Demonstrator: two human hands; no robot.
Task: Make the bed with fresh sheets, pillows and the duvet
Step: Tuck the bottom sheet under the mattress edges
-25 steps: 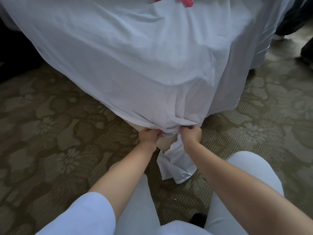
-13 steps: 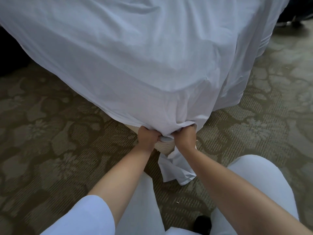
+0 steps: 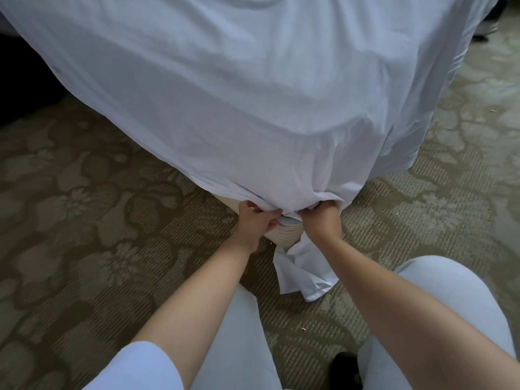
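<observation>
A white sheet [image 3: 239,94] covers the bed and drapes over its near corner, in front of me as I crouch. My left hand [image 3: 254,220] grips the gathered sheet edge on the left of the corner. My right hand [image 3: 320,220] grips the bunched fabric on the right. Between them shows the cream, ribbed corner of the mattress base [image 3: 284,235]. A loose tail of sheet [image 3: 304,274] hangs from my right hand down to the carpet. The mattress itself is hidden under the sheet.
Olive floral carpet [image 3: 84,220] surrounds the bed corner on both sides. My knees in pale trousers [image 3: 439,305] are at the bottom, with a black shoe [image 3: 344,370] between them. Dark shapes sit at the far left [image 3: 17,80] and top right.
My head has come lower and closer to the corner, so the bed fills more of the view. Both hands have stayed at the corner, holding the sheet, and have drawn slightly closer together.
</observation>
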